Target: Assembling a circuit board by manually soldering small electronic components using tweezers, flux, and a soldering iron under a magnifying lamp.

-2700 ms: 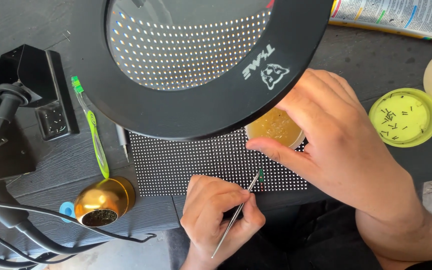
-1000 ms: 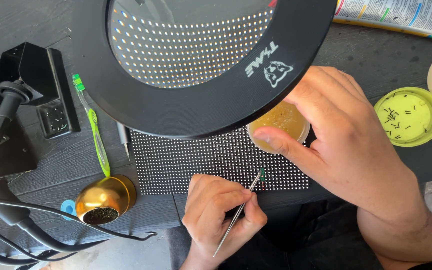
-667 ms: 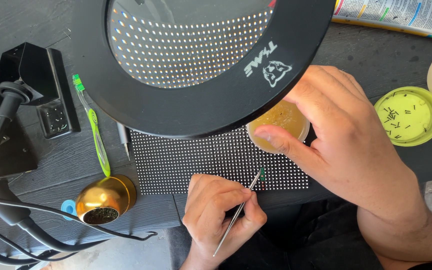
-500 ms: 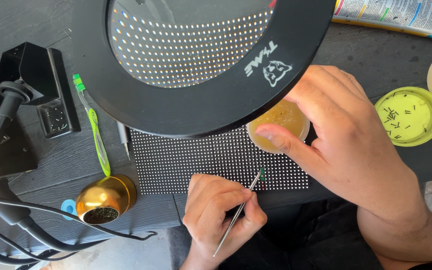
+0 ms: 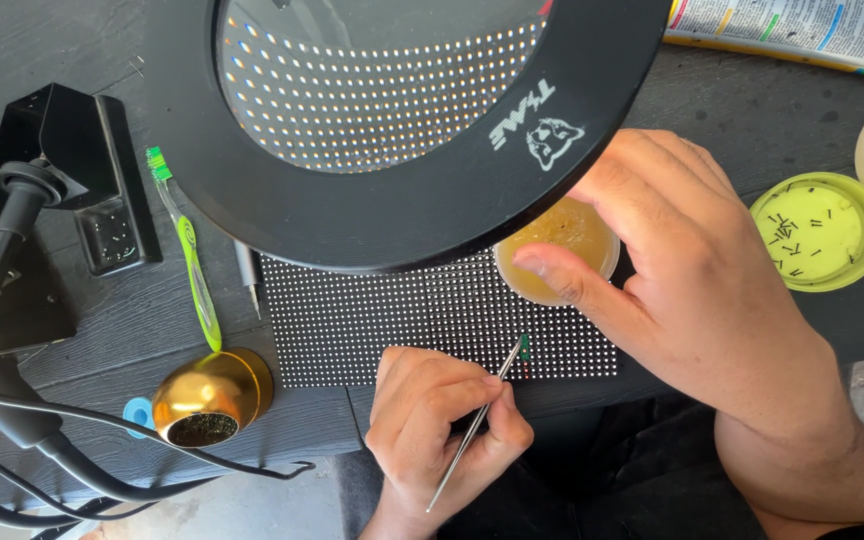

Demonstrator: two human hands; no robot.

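Your work sits on the black dotted panel (image 5: 372, 320), lying flat in front of you and half hidden under the ring magnifier lamp (image 5: 402, 220).

Your left hand (image 5: 442, 430), just off the panel's near edge, pinches the thin tweezers (image 5: 477, 425) closed between thumb and fingers. Their tip holds a tiny green part (image 5: 523, 345) at the panel's near right corner.

Your right hand (image 5: 692, 280) curls loosely over the panel's far right corner, with the thumb on the rim of the small amber-filled dish (image 5: 562, 235). It grips nothing that I can see.

This looks like the placing stage, and any next move calls for a very fine, steady tip.

Room is tight. The lamp hangs over the panel's far half, and the toothbrush (image 5: 192, 260) and gold cup (image 5: 212, 395) crowd its left edge. The yellow-green lid (image 5: 820, 230) (with loose bits in it) lies well to its right. Only the near edge is open.
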